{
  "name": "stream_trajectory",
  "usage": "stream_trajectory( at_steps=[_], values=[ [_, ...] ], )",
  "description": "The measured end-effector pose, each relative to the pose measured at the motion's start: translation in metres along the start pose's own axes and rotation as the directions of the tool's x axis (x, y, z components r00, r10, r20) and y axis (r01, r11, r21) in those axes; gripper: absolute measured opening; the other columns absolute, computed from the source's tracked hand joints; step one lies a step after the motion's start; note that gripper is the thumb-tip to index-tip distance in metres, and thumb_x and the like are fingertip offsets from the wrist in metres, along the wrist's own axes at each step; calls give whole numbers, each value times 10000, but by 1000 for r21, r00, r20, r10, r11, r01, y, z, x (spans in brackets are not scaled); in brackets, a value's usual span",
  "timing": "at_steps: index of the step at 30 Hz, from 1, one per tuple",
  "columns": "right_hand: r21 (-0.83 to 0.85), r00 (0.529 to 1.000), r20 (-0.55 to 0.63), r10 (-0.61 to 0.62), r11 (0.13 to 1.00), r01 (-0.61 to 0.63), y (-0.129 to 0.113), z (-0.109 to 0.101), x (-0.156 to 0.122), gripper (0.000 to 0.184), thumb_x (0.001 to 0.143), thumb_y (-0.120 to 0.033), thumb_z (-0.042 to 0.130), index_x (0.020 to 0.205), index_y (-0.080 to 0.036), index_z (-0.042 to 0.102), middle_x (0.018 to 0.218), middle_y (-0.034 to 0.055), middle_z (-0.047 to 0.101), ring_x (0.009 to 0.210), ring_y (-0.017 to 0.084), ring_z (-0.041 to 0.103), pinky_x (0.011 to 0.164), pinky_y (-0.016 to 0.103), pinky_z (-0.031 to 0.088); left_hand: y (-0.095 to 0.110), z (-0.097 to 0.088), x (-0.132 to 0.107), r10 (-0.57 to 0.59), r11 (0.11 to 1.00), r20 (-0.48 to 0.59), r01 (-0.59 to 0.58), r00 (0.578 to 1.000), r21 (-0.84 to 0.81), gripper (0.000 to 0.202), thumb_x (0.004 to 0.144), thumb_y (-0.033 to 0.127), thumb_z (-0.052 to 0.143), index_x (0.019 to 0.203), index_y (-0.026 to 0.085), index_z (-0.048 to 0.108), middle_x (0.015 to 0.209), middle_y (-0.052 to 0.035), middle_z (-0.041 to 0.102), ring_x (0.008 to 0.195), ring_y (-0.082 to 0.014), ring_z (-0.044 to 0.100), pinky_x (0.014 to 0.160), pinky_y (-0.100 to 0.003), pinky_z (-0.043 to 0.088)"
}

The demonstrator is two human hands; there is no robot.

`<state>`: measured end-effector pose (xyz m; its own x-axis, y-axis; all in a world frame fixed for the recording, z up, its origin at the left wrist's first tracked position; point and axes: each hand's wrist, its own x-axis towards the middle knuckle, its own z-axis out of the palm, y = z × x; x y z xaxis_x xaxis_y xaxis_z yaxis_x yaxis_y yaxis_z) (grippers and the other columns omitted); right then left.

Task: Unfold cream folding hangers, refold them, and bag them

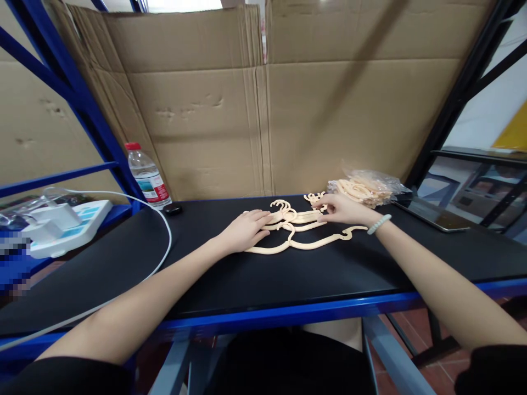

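Note:
Several cream plastic hangers (307, 241) lie stacked on the black table top (230, 274) in front of me. My left hand (246, 229) rests flat on the left end of the hangers, fingers stretched out over them. My right hand (342, 209) reaches to the right end of the stack, its fingers pinched on a hanger there. A bead bracelet sits on my right wrist. Just behind my right hand lies a clear plastic bag of more cream hangers (366, 189).
A water bottle with a red cap (147, 175) and a small black object (172, 208) stand at the back left. A white cable (164, 241) curves over the table's left part. Cardboard sheets (263, 109) wall the back. A dark tablet (432, 215) lies at right.

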<state>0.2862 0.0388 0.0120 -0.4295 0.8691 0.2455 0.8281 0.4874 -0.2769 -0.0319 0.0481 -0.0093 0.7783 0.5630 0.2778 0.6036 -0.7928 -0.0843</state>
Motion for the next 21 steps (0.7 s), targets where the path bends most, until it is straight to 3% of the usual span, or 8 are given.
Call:
stream_trajectory(
  at_steps=[2, 5, 10, 15, 21],
  values=[
    [-4, 996, 59, -61, 998, 62, -5, 11, 9, 577, 718, -403, 694, 1197, -89, 622, 1103, 145, 652, 901, 237, 618, 763, 329, 473, -2, 4, 3, -14, 1000, 36, 14, 999, -6, 425, 949, 283, 433, 1348, 140, 463, 1397, -132, 481, 1286, -264, 443, 1058, -425, 365],
    [-9, 981, 124, -152, 988, 154, -9, 18, 21, 545, 738, -392, 697, 1200, -113, 630, 1213, 142, 622, 1093, 271, 570, 916, 360, 432, -9, 7, 7, -51, 998, 77, 54, 996, -38, 420, 964, 302, 397, 1338, 129, 482, 1397, -133, 482, 1284, -250, 456, 1065, -391, 366],
    [-63, 977, 187, -101, 991, 115, -16, 18, 36, 436, 788, -334, 661, 1187, -156, 653, 1147, 109, 670, 1023, 255, 620, 886, 337, 449, -26, 9, 15, -87, 995, 90, 91, 992, -43, 349, 943, 277, 440, 1259, 200, 565, 1346, -80, 545, 1244, -244, 496, 1014, -381, 414],
    [-132, 976, 203, -76, 986, 104, -17, 22, 64, 395, 768, -288, 685, 1142, -162, 683, 1140, 101, 681, 1034, 271, 625, 882, 331, 450, -45, 9, 28, -50, 997, 70, 54, 996, -56, 295, 934, 244, 438, 1155, 183, 624, 1263, -71, 608, 1145, -222, 565, 959, -322, 436],
    [-167, 978, 202, -46, 983, 80, -12, 23, 94, 411, 696, -271, 747, 1097, -189, 703, 1101, 76, 697, 1003, 257, 635, 858, 315, 461, -58, 10, 44, -136, 991, 79, 137, 988, -6, 285, 914, 226, 456, 1127, 158, 632, 1204, -100, 636, 1103, -244, 589, 922, -334, 460]
  ],
)
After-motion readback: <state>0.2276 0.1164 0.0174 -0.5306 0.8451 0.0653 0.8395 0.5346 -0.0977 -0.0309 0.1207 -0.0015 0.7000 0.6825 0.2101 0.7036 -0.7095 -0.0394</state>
